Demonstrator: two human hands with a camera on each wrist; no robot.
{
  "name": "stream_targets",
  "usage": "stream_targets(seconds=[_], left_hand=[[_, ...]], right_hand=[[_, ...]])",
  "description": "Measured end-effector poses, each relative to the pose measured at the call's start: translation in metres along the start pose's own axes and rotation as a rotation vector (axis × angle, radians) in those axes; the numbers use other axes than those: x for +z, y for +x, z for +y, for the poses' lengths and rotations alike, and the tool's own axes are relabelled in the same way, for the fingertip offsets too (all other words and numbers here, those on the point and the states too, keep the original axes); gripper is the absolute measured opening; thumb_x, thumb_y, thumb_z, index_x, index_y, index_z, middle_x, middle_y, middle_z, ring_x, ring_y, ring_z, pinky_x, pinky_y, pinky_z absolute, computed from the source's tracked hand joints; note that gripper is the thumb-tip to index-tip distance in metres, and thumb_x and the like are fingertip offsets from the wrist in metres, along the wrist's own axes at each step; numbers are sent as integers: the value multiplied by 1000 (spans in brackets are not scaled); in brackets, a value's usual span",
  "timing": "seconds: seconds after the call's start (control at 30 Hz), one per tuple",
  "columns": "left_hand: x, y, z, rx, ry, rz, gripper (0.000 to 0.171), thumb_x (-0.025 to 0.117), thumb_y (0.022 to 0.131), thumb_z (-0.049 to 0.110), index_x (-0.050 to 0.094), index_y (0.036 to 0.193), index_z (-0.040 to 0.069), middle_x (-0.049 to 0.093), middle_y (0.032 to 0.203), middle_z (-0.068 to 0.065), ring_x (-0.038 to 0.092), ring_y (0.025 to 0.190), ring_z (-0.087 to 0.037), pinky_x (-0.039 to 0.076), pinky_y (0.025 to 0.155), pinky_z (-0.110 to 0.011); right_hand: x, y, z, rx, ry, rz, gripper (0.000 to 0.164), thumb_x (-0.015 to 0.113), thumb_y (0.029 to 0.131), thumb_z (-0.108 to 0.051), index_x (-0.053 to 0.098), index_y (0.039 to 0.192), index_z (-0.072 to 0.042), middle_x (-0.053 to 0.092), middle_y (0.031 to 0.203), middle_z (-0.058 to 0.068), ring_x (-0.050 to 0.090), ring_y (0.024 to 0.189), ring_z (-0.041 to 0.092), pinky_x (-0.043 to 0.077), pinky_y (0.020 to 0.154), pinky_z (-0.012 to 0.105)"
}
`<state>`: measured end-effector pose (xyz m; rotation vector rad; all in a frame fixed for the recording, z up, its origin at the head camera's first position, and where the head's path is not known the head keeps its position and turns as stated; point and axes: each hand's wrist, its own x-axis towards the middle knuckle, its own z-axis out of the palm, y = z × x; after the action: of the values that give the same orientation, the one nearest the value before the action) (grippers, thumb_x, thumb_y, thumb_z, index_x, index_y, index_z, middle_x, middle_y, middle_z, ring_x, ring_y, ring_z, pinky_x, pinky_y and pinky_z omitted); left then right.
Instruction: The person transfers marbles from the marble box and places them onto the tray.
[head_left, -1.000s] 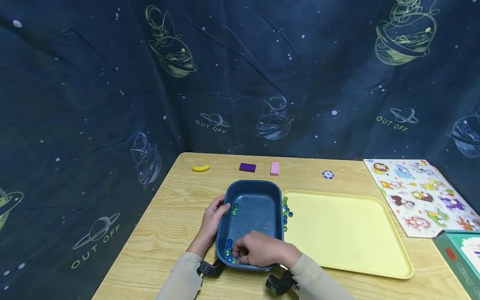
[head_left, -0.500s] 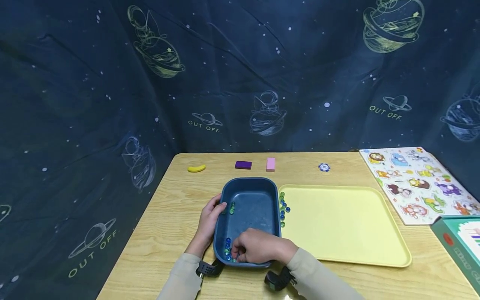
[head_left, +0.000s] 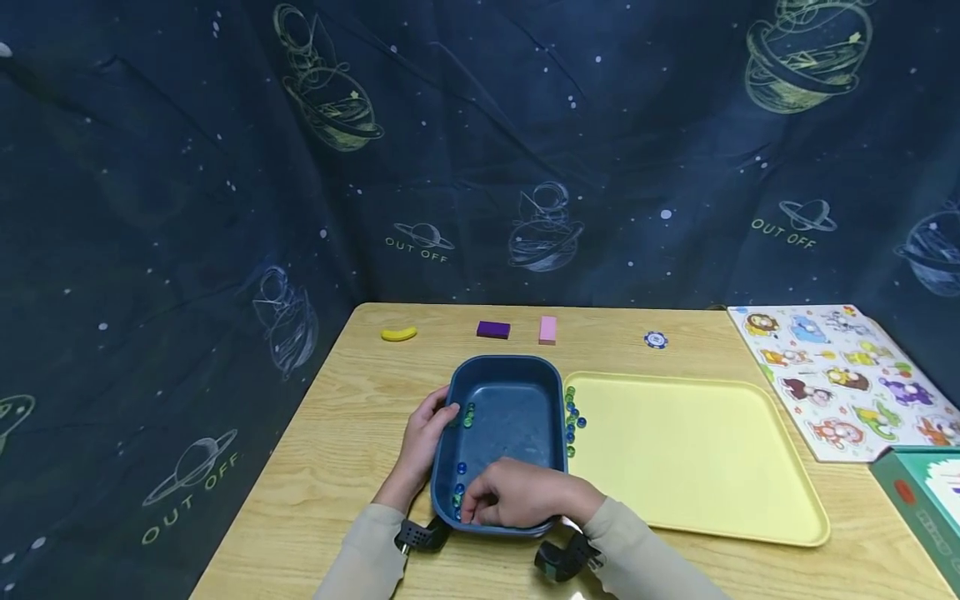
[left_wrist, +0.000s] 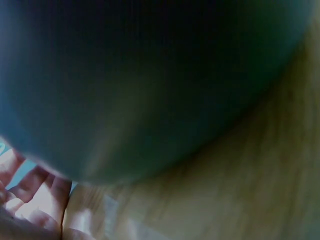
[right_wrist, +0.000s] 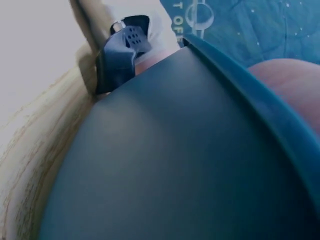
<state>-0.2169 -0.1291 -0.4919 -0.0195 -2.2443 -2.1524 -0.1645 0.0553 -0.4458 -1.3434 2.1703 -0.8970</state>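
My left hand (head_left: 420, 442) grips the left wall of a dark blue plastic bin (head_left: 517, 429), thumb over the rim. My right hand (head_left: 517, 493) reaches inside the bin at its front, fingers curled down beside a short line of blue and green glass marbles (head_left: 458, 492) along the left wall. Its fingertips are hidden, and I cannot tell if a marble is pinched there. One blue marble (head_left: 461, 468) lies a little apart from that line. Farther back in the bin are green marbles (head_left: 469, 415). Both wrist views are filled mostly by the bin's outer wall (left_wrist: 130, 115).
Against the bin's right side lies a yellow tray (head_left: 690, 458), with several blue and green marbles (head_left: 571, 421) along its left edge. Behind stand a toy banana (head_left: 399, 334), purple block (head_left: 493, 330), pink block (head_left: 548, 330) and poker chip (head_left: 656, 340). An animal puzzle board (head_left: 847, 375) and green box (head_left: 918, 496) are at right.
The top blue marble of the front line has moved away from the others, toward the back. A green marble below the right fingertips is now out of sight. The left hand stays on the bin.
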Motion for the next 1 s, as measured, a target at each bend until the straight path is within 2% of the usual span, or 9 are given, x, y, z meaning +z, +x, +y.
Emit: stream_targets(seconds=[0.13, 0.23, 0.5, 0.67, 0.73, 0.87, 1.0], left_hand=[[-1, 0, 2, -16, -5, -16, 34, 54, 90, 16, 54, 123, 9, 55, 118, -12, 50, 97, -16, 41, 83, -27], [0, 0, 5, -25, -8, -29, 35, 53, 91, 14, 53, 124, 6, 54, 120, -15, 49, 97, -16, 40, 85, -31], [4, -12, 27, -12, 52, -40, 37, 50, 92, 12, 49, 126, -1, 52, 119, -22, 49, 94, -17, 41, 85, -37], [4, -14, 28, -2, 52, -41, 37, 49, 92, 12, 49, 126, 0, 52, 118, -22, 49, 95, -21, 41, 84, -35], [3, -14, 28, -3, 50, -40, 36, 49, 92, 12, 49, 126, 0, 52, 118, -22, 49, 96, -22, 41, 84, -33], [1, -13, 26, -10, 53, -38, 37, 49, 92, 12, 49, 127, 1, 52, 119, -22, 50, 97, -24, 42, 83, -31], [-2, -7, 16, -18, 40, -42, 37, 49, 92, 13, 49, 128, 2, 52, 119, -21, 50, 98, -24, 42, 82, -32]], right_hand=[[-2, -1, 0, -15, 81, 14, 11, 56, 87, -11, 65, 89, -17, 62, 75, -16, 56, 68, -7, 45, 64, 13], [-5, -1, -1, -6, 135, 74, 9, 56, 87, -10, 64, 89, -14, 62, 75, -12, 56, 67, -3, 45, 63, 15], [-33, -16, -7, 125, 155, 357, 9, 54, 85, -9, 60, 88, -14, 58, 75, -9, 52, 66, 7, 42, 57, 21], [-56, -32, -2, 211, 173, 551, 18, 48, 88, -8, 62, 87, -20, 57, 79, -5, 50, 64, 14, 43, 58, 27], [-64, -38, 3, 244, 175, 612, 20, 47, 89, -9, 64, 88, -19, 59, 82, -3, 50, 66, 15, 43, 58, 29], [-80, -51, 13, 321, 127, 719, 15, 50, 90, -14, 65, 90, -15, 59, 81, 0, 49, 67, 17, 42, 58, 29], [-92, -65, 27, 386, 52, 798, 9, 56, 89, -20, 63, 90, -15, 59, 78, -1, 49, 64, 17, 41, 56, 30]])
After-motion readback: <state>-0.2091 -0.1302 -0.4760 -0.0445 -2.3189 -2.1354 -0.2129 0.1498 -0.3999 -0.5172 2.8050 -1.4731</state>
